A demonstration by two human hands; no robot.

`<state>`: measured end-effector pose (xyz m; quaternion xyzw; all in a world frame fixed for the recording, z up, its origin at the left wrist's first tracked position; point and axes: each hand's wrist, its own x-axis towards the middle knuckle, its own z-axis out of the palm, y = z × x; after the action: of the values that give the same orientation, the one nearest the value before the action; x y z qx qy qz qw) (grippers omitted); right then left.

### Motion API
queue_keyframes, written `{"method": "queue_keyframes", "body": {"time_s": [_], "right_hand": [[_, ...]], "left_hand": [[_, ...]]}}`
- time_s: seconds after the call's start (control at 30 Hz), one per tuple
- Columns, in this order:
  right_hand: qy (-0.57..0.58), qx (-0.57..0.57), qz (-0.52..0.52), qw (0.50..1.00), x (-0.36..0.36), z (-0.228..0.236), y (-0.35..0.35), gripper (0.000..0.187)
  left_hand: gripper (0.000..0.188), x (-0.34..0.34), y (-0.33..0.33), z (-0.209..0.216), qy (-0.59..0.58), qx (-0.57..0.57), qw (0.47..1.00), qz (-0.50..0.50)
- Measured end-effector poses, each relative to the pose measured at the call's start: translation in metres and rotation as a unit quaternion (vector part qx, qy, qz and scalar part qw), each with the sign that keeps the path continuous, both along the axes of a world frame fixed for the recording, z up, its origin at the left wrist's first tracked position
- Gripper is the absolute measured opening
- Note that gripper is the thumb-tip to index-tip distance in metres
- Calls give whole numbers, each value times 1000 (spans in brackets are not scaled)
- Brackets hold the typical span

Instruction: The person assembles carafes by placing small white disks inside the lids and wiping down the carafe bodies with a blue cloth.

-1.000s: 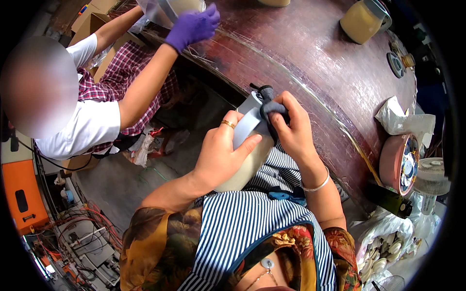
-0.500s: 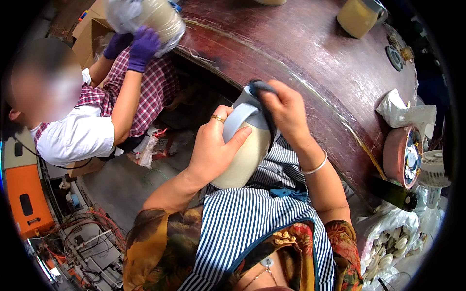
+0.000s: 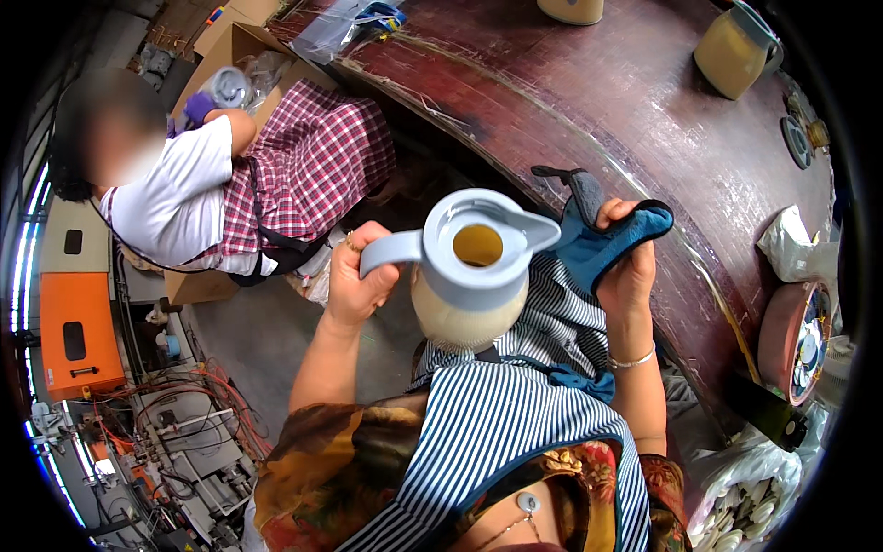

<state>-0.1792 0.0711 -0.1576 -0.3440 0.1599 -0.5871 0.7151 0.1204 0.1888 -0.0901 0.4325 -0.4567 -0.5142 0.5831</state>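
Observation:
My left hand (image 3: 348, 287) is closed around the grey-blue handle of a cream thermos jug (image 3: 471, 311), held up in front of my striped apron. Its spout points right, and the round mouth on top is uncovered, showing a golden-brown inside. To the right of the jug, apart from it, my right hand (image 3: 631, 276) grips a blue cloth (image 3: 581, 247) with dark edging and a grey part. The cloth is bunched over the fingers, partly covering them.
Beyond my hands, a dark red table (image 3: 515, 120) bears another cream jug (image 3: 731, 57). At right stand a pink-rimmed fan (image 3: 780, 336) and a bag of small pale parts (image 3: 750, 501). A seated co-worker (image 3: 184, 193) in purple gloves leans over a cardboard box (image 3: 241, 51) at left.
The cloth has come off the jug and moved right. My left hand has turned the jug so its top shows. The co-worker's hands have moved from a plastic-wrapped item toward the box.

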Motion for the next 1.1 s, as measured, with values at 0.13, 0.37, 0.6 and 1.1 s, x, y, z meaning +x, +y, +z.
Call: {"method": "queue_keyframes", "body": {"time_s": [0.13, 0.37, 0.6, 1.1], "right_hand": [[-5, -17, 25, 1000, -1, 6, 5, 42], [27, -56, -4, 998, -10, 24, 10, 27], [384, -469, -63, 792, -17, 85, 1, 33], [434, -389, -115, 804, -16, 74, 33, 31]], "left_hand": [[45, -2, 0, -10, -32, -53, 998, 19], [45, -7, -8, -4, -10, 14, 1000, -20], [44, -23, -34, 2, -44, 29, 995, -82], [47, -49, -51, -4, -78, 32, 990, -111]]}}
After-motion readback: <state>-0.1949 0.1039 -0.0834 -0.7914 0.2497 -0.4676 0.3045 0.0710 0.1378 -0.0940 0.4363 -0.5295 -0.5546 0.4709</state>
